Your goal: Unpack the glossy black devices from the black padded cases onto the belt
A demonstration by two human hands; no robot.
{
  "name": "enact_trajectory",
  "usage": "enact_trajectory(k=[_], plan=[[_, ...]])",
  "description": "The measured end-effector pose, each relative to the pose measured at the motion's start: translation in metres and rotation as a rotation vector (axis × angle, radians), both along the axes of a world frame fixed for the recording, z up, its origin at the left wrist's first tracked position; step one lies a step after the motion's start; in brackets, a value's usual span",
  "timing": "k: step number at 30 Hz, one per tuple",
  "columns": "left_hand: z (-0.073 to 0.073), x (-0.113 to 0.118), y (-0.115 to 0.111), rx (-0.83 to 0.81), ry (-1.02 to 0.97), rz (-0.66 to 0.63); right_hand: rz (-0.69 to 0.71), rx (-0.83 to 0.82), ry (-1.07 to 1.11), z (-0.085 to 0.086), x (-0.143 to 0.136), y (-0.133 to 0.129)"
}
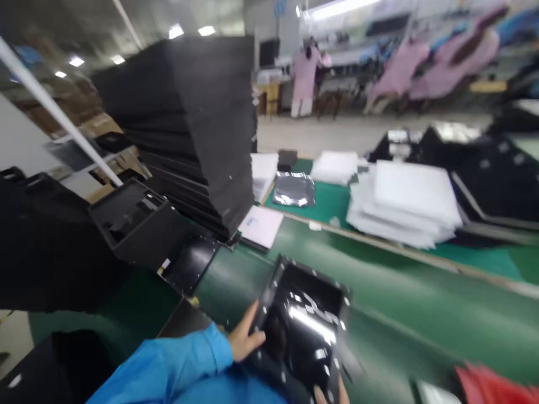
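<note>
A glossy black rectangular panel with a frame and small bright spots along its edge [295,314] is held tilted in front of me, over the green work surface. My left hand [245,336] grips its left edge, thumb on the front face and fingers behind. At the lower right corner my right hand [330,393] holds the panel, cut off by the bottom of the picture. Light strips reflect off the panel's shiny face. Blue sleeves cover my arm.
A tall stack of black sheets or trays [197,123] rises at the left. Beyond the green conveyor-like surface [404,314] lie piled white sheets [408,202] and a clear-wrapped item [293,189]. A black panel [191,264] lies at left; something red [488,384] sits lower right. People in pink work behind.
</note>
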State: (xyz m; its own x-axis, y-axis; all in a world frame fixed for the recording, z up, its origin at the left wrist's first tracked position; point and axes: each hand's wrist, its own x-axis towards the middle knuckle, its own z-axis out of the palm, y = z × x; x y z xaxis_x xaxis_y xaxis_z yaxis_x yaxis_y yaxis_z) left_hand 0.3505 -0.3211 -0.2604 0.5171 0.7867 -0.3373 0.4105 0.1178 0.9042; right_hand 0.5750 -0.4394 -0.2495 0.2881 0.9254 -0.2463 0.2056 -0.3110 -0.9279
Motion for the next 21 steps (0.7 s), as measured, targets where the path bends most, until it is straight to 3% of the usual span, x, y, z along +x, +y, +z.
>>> enact_trajectory(k=[2, 4, 6, 9, 11, 14, 18, 21], plan=[[0.019, 0.003, 0.013, 0.010, 0.015, 0.007, -0.157, -0.066, 0.109, -0.011, -0.008, -0.024], [0.031, 0.018, 0.040, 0.009, 0.028, -0.014, -0.263, -0.073, 0.212, -0.019, -0.006, -0.023], [0.041, 0.048, 0.076, 0.025, 0.052, -0.002, -0.307, -0.033, 0.246, -0.020, 0.015, 0.007], [0.058, 0.103, 0.132, 0.069, 0.085, 0.077, -0.344, 0.075, 0.204, -0.009, 0.063, 0.082], [0.065, 0.130, 0.156, 0.084, 0.099, 0.107, -0.374, 0.126, 0.196, -0.002, 0.090, 0.126], [0.062, 0.142, 0.165, 0.097, 0.112, 0.107, -0.399, 0.150, 0.272, -0.002, 0.105, 0.155], [0.046, 0.128, 0.156, 0.124, 0.133, 0.075, -0.439, 0.174, 0.328, -0.016, 0.100, 0.145], [0.048, 0.130, 0.157, 0.191, 0.205, 0.029, -0.440, 0.240, 0.282, -0.018, 0.099, 0.143]])
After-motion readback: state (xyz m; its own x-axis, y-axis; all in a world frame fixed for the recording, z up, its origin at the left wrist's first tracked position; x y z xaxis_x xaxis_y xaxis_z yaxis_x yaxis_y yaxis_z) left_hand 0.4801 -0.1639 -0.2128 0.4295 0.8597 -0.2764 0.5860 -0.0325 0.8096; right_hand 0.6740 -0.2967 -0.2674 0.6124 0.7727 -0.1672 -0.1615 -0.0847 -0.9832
